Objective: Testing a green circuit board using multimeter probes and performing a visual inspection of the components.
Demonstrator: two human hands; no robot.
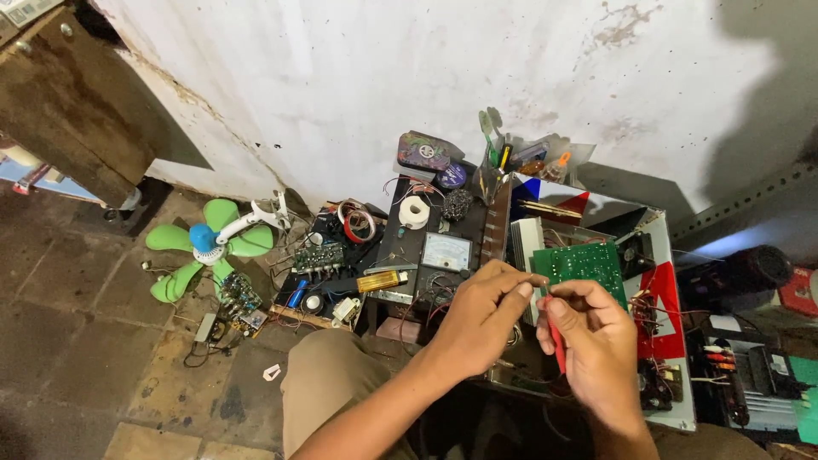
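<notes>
My left hand (480, 317) is raised over an open metal chassis (666, 255), its fingertips pinched on something very small beside the edge of a green circuit board (584, 262). What it pinches is too small to tell. My right hand (592, 339) is next to it, fingers closed around a red-handled tool (557, 345) that points down. The green board stands tilted inside the chassis, just beyond both hands. My knee in khaki cloth (328, 383) is below the left forearm.
An analogue meter (446, 251), a white tape roll (414, 212), a yellow lighter (381, 281) and loose circuit boards (319, 258) lie on a dark low surface. A green fan blade assembly (207, 243) lies on the tiled floor at left. A cup of tools (503, 166) stands against the white wall.
</notes>
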